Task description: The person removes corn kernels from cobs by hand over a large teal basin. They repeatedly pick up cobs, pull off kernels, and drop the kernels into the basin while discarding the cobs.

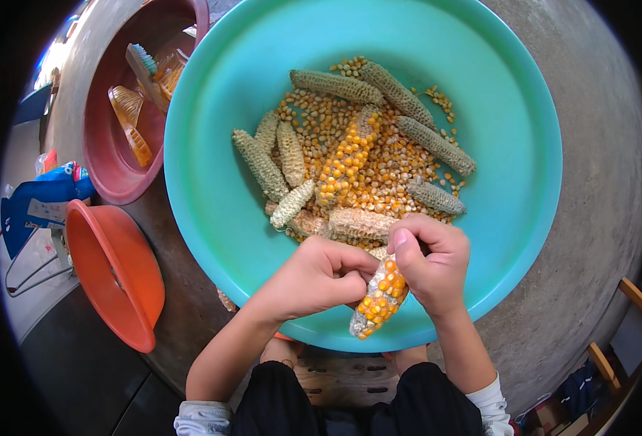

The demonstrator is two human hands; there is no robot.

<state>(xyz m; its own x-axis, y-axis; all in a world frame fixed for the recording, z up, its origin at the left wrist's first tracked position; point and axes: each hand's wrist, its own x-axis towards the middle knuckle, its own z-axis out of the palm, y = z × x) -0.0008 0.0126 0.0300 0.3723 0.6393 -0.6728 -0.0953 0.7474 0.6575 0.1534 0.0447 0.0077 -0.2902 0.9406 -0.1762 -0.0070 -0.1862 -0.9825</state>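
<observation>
Over the near side of a large turquoise plastic basin (pixel 495 92), both hands are on one partly shelled corn cob (pixel 383 297). It is tilted, with yellow kernels left in patches and a greyish lower tip. My left hand (pixel 326 278) has its fingers curled against the cob's left side. At the upper right, my right hand (pixel 432 259) grips it with the thumb on top. Loose corn kernels (pixel 402 169) lie on the basin floor among several bare cobs (pixel 435 144). A cob with many kernels (pixel 348 158) rests in their middle.
At the upper left a dark red basin (pixel 94 131) holds a scrub brush (pixel 146 76) and amber plastic pieces (pixel 127 117). An orange basin (pixel 135 272) stands tipped on its side below it. A blue packet (pixel 43 196) lies farther left. Concrete floor (pixel 582 136) surrounds the turquoise basin.
</observation>
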